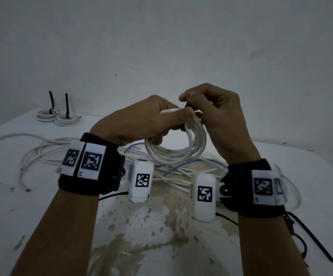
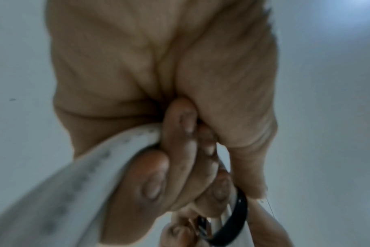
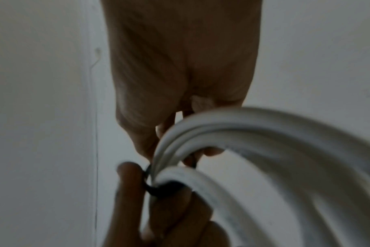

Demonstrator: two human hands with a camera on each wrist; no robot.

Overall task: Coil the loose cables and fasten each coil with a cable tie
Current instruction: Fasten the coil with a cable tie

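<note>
We are holding a round coil of smooth white cable up in the air, above the surface. Our left hand is gripping the top of the coil, with its fingers curling tight around the thick white loops. Our right hand is pinching a thin black cable tie that is bending in a ring around the loops, right beside the left thumb. The right-wrist view is blurry, but we are seeing the black band hugging the white strands there.

Under the coil, more loose white cables are lying in a messy tangle on the white, stained surface, with a thin blue wire mixed in. Far at the back left, two small finished coils are sitting side by side, each with a black tie tail sticking straight up.
</note>
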